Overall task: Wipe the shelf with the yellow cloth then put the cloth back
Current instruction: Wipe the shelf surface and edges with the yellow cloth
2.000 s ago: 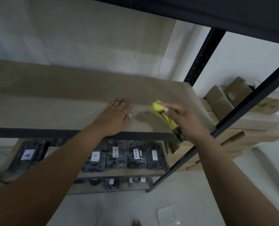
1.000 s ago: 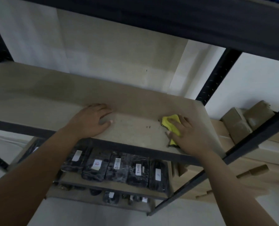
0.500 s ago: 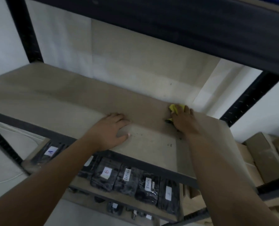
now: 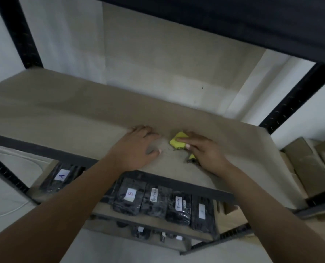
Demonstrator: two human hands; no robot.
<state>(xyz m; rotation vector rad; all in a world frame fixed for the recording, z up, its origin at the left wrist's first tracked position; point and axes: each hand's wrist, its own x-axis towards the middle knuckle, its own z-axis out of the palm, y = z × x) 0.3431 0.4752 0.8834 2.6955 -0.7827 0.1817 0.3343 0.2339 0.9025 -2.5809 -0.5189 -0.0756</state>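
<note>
The bare beige shelf board (image 4: 63, 111) spans the view at chest height in a black metal rack. The yellow cloth (image 4: 177, 142) lies crumpled on the board near its front middle, pressed down under my right hand (image 4: 205, 150), whose fingers cover most of it; a dark-edged corner sticks out by the thumb. My left hand (image 4: 137, 147) rests flat on the board just left of the cloth, fingers spread, holding nothing. Small dark specks dot the board between the two hands.
A dark upper shelf (image 4: 233, 19) hangs close overhead. Black perforated uprights (image 4: 21, 35) stand at the left and right (image 4: 290, 103). Below, a lower shelf holds several black labelled packs (image 4: 129, 198). Cardboard boxes (image 4: 309, 164) are stacked to the right of the rack.
My right hand has dragged the cloth from the back right of the board forward and left, close to my left hand. The left hand stayed planted on the board.
</note>
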